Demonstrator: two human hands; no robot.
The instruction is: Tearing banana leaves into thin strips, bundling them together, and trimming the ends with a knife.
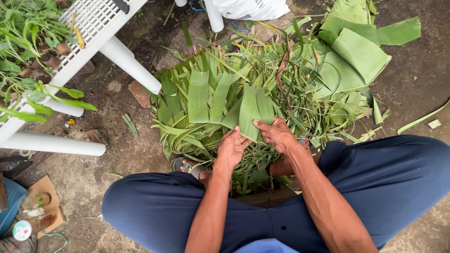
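While the person sits low over the dirt ground (117, 159) in dark blue trousers (159, 206), both hands meet on one cut strip of green leaf (253, 110) at the near edge of a heap of leaf strips and trimmings (234, 89). The left hand (232, 150) curls under the strip's lower end, fingers closed on it; the right hand (277, 135) pinches the same end from the other side, thumb on top. Larger folded banana-leaf pieces (358, 54) lie at the far right of the heap. At the left, a white slatted rack (93, 23) on white tubes holds leafy plants (23, 42). At the bottom left, two glass jars (35, 202) lie on cardboard; what is in them cannot be told.
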